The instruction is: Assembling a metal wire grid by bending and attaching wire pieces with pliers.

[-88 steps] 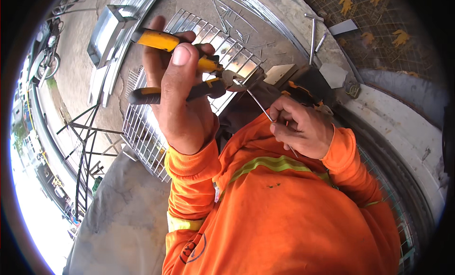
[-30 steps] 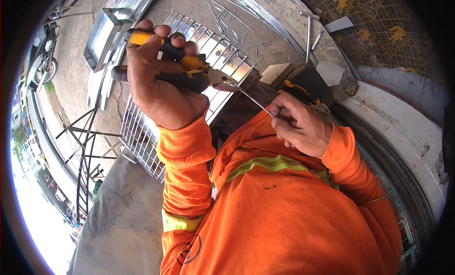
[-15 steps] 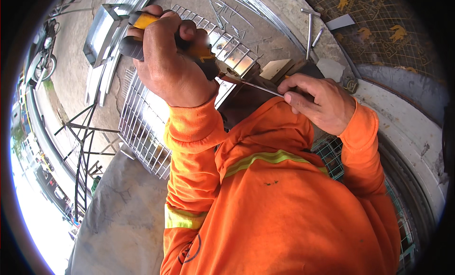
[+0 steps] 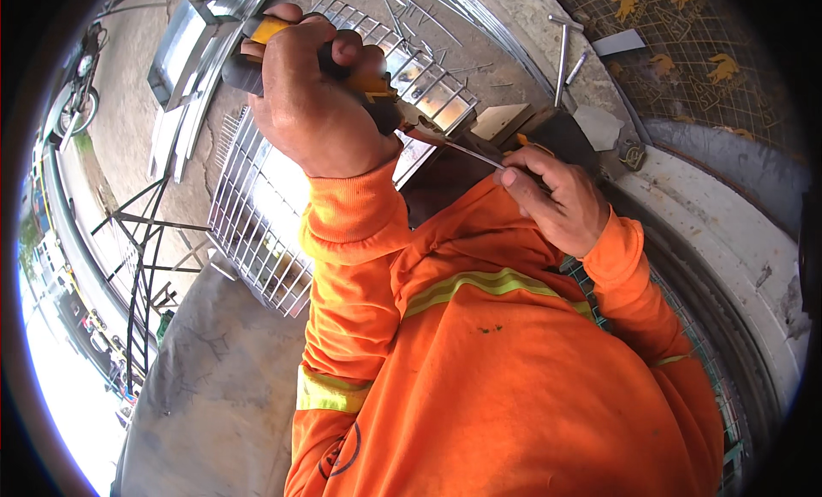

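Beyond a motorcycle (image 4: 77, 107) at far upper left and a wire grid (image 4: 242, 204) left of centre, clenches yellow-and-black pliers (image 4: 385, 110) in the left hand (image 4: 317, 112), upper centre-left. Touches their tip to a thin metal rod (image 4: 473, 154), upper centre. Pinches that rod between thumb and fingers of the right hand (image 4: 556, 197), right of centre.

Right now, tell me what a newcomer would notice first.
Probably the orange shirt, filling the lower middle. Above it, the left hand grips yellow-and-black pliers, their tip on a thin metal rod the right hand pinches. A wire grid lies behind the left hand.
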`<state>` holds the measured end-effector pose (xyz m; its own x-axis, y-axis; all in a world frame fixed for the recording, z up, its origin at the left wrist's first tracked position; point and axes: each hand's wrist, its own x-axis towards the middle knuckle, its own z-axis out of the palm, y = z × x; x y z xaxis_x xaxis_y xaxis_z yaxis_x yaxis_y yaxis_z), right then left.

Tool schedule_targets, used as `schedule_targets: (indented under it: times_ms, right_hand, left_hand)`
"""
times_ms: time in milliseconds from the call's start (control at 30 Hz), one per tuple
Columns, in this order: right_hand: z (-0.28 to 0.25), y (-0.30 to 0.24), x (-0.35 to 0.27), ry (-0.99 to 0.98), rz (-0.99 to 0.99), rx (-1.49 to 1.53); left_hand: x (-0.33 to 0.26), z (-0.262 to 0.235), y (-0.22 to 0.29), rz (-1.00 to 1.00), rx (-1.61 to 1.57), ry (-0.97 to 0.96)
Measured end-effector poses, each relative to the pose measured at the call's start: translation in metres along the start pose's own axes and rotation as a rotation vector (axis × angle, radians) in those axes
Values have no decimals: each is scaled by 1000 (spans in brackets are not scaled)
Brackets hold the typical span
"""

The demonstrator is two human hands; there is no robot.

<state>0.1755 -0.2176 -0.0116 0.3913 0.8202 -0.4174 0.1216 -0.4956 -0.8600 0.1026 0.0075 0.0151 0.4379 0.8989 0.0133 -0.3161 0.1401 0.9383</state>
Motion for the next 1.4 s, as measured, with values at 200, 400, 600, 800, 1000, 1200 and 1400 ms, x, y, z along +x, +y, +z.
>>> schedule_targets:
  times_ms: [200,400,600,800,1000,1200,1400]
  right_hand:
    - [25,16,-14,13,139,298]
    - [24,8,-14,136,-11,176]
    - [42,16,-25,135,100,314]
    - [49,21,-30,336,-117,122]
    - [51,17,-36,327,44,250]
    - [44,2,-35,241,150,233]
    - [47,9,-32,228,66,234]
  left_hand:
    - [0,-1,-4,-62,-34,20]
    - [0,-1,-5,-47,-10,14]
    - [-1,-1,-6,-38,-12,17]
    - [-3,-4,-8,-1,73,0]
    - [-3,4,-3,-50,-10,68]
    - [-1,2,-4,-118,-160,120]
    - [4,-15,-21,-78,-320,-66]
